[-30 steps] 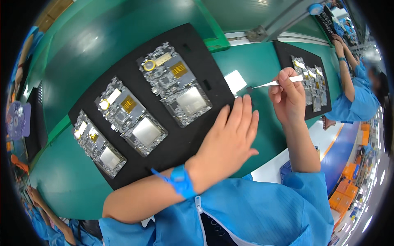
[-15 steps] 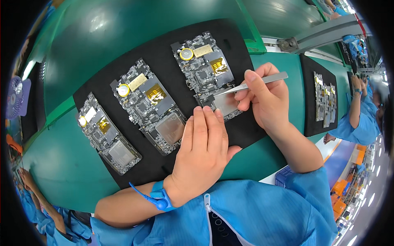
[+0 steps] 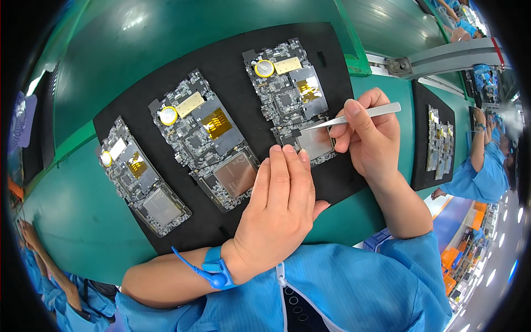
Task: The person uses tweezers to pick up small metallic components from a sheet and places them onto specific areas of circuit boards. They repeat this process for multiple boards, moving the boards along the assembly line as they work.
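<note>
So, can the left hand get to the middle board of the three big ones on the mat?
Probably yes: the left hand is right beside the lower end of the middle board, and nothing seems to block the way across the black mat.

I see the R-most PCB (image 3: 285, 99) flat on the blk mat (image 3: 224, 77), top end leaning L. It's got a yellow-rimmed coin cell (image 3: 264, 68) up top, a pale gold strip (image 3: 288, 65) beside it, amber film (image 3: 308, 90) approx mid-R, and a silver plate (image 3: 316, 144) at the lower end. Steel tweezers (image 3: 380, 111) slant down L over it, tip at a small blk piece (image 3: 296, 133) by the plate's upper L corner; can't tell if it's gripped.
</note>
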Available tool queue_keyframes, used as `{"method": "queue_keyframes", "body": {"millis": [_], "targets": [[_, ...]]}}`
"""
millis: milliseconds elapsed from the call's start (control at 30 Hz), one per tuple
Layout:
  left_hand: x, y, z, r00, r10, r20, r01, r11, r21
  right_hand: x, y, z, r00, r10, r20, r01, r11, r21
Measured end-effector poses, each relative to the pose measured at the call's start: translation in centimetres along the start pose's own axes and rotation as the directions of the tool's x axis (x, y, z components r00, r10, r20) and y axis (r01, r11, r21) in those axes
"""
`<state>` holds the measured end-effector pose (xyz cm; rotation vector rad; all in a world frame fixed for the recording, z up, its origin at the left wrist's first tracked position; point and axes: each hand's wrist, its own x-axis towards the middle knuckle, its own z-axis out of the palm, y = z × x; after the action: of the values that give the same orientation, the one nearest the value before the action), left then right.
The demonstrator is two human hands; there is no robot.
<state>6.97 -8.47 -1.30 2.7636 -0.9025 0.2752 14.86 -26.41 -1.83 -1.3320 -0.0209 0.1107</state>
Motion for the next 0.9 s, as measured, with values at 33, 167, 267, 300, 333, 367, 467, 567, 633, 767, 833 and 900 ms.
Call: {"method": "queue_keyframes", "body": {"millis": [33,167,267,300,333,367,467,567,633,767,833,900], "targets": [[0.02,0.00,0.00,1.000,0.000,-0.001,0.000,1.000,0.003,0.00,0.01,-0.02,1.000,0.000,0.001,0.000,1.000,-0.001],[0.05,-0.01,-0.04,1.000,0.005,0.007,-0.005,1.000,0.014,-0.01,-0.01,-0.05,1.000,-0.006,0.004,0.006,1.000,-0.018],[0.12,0.02,-0.17,1.000,0.009,0.009,-0.009,1.000,0.014,-0.01,-0.04,-0.04,1.000,-0.009,0.003,0.009,1.000,-0.013],[0.11,0.02,-0.14,1.000,0.010,0.008,-0.010,1.000,0.011,-0.01,-0.06,-0.04,1.000,-0.010,0.002,0.010,1.000,-0.006],[0.07,0.00,-0.07,1.000,0.010,0.006,-0.011,1.000,0.009,0.04,-0.18,-0.08,1.000,0.009,-0.003,-0.009,1.000,0.017],[0.05,-0.02,-0.04,1.000,0.011,0.004,-0.011,1.000,0.006,0.14,-0.39,-0.18,1.000,0.028,-0.007,-0.028,0.999,0.040],[0.13,-0.06,-0.08,1.000,0.012,-0.001,-0.012,1.000,0.000,0.24,-0.50,-0.35,0.999,0.048,0.002,-0.048,0.997,0.058],[0.13,-0.02,-0.07,1.000,0.012,-0.004,-0.012,1.000,0.007,0.32,-0.45,-0.36,0.999,0.047,0.017,-0.047,0.998,0.045],[0.12,-0.05,-0.10,1.000,0.013,0.001,-0.013,1.000,0.006,0.37,-0.43,-0.34,0.999,0.048,0.021,-0.049,0.998,0.036],[0.18,-0.11,-0.21,1.000,0.020,0.009,-0.020,1.000,0.007,0.45,-0.44,-0.36,0.998,0.053,0.029,-0.054,0.998,0.028],[0.13,-0.08,-0.08,1.000,0.019,0.003,-0.019,1.000,0.007,0.46,-0.48,-0.33,0.998,0.055,0.029,-0.056,0.998,0.024],[0.11,-0.08,-0.04,1.000,0.019,-0.001,-0.019,1.000,0.005,0.46,-0.57,-0.25,0.998,0.060,0.023,-0.061,0.998,0.017]]}}
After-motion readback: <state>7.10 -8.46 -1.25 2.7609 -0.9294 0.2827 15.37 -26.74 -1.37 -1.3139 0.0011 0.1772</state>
